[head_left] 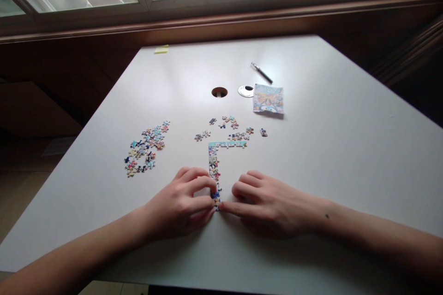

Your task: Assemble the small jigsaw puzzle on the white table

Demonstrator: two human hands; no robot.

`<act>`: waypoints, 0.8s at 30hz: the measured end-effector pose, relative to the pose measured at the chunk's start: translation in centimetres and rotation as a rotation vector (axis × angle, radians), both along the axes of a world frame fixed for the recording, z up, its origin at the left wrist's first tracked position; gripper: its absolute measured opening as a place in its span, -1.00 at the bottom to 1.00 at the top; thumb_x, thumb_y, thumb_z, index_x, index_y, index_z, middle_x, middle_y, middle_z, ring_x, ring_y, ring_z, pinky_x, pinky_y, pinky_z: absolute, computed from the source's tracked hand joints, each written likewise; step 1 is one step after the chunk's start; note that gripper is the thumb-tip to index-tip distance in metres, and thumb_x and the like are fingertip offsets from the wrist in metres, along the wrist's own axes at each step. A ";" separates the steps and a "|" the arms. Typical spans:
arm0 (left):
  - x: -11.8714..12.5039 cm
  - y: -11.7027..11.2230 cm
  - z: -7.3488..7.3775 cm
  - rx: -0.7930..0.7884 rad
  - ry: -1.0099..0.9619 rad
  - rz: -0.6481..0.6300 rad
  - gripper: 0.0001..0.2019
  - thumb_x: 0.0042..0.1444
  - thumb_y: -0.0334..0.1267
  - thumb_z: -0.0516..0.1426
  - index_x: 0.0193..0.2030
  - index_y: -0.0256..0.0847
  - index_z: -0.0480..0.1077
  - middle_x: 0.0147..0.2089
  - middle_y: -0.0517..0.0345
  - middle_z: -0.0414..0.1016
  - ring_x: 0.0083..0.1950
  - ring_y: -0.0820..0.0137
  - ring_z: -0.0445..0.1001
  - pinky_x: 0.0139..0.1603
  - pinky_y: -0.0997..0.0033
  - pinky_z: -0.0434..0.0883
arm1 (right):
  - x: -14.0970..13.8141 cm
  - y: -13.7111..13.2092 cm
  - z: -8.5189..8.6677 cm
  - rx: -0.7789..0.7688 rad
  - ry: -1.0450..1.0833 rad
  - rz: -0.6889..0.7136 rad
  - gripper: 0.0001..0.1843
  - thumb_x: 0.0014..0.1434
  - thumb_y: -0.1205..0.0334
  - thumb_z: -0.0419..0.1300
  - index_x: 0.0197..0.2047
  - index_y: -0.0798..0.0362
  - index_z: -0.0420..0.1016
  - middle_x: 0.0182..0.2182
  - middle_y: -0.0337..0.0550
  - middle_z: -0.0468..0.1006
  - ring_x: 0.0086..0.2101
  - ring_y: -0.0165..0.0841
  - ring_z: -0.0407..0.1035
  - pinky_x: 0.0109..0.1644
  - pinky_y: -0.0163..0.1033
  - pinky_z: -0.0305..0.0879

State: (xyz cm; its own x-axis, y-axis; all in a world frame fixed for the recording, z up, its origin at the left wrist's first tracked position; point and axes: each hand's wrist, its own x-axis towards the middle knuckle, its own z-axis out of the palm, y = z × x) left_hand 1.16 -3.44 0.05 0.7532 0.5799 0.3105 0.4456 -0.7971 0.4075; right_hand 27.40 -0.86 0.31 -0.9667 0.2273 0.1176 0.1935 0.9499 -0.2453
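An L-shaped run of joined jigsaw puzzle pieces [213,161] lies on the white table, with a short light-blue arm [228,144] running right from its far end. My left hand [188,198] is at the near end of the strip's left side, its bent fingertips pressing the border pieces and partly hiding them. From the right, my right hand [259,198] touches the lowest pieces with its outstretched index finger; its other fingers are curled and show nothing in them. Several loose jigsaw pieces [238,136] lie beyond and around the short arm.
To the left is a spread of loose pieces [145,150]. A picture packet [269,99] overlaps a round hole cover [245,91], with a dark pen [262,73] behind. The table [180,87] has a cable hole [219,92] and a yellow sticky note [161,49] at its far edge.
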 end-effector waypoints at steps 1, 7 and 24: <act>0.0 -0.1 0.0 0.016 0.018 0.000 -0.93 0.16 -0.43 0.17 -0.28 -0.19 0.43 -0.05 0.05 0.49 0.08 0.22 0.37 0.07 0.17 0.32 | 0.0 0.0 0.0 -0.002 -0.005 0.000 -0.56 0.34 0.24 0.01 0.26 0.06 0.29 -0.27 -0.06 0.39 -0.32 -0.29 0.15 -0.21 -0.15 0.13; 0.2 -0.5 -0.1 -0.002 0.065 0.017 -0.88 0.16 -0.34 0.16 -0.15 -0.16 0.40 0.05 -0.01 0.40 0.11 0.16 0.33 0.10 0.13 0.29 | 0.0 0.2 0.0 -0.061 0.034 -0.018 -0.56 0.31 0.21 0.07 0.23 0.03 0.29 -0.22 -0.06 0.39 -0.30 -0.30 0.19 -0.17 -0.16 0.21; 0.0 4.3 0.0 -0.031 0.203 0.077 -0.14 -0.12 0.19 0.27 0.26 -0.21 0.14 0.43 -0.20 0.04 0.44 -0.05 0.00 0.44 -0.13 -0.08 | 2.4 4.6 -1.7 0.096 0.222 -0.521 -0.59 0.21 0.32 0.15 0.13 0.13 0.39 0.04 0.06 0.46 0.08 -0.09 0.21 0.19 0.09 0.24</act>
State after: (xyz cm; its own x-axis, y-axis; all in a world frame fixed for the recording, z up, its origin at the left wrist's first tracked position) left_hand 1.17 0.86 0.04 0.7518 0.6447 0.1382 0.5797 -0.7462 0.3273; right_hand 29.82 3.72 -1.43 -0.6797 0.6453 0.3486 0.5958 0.7630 -0.2507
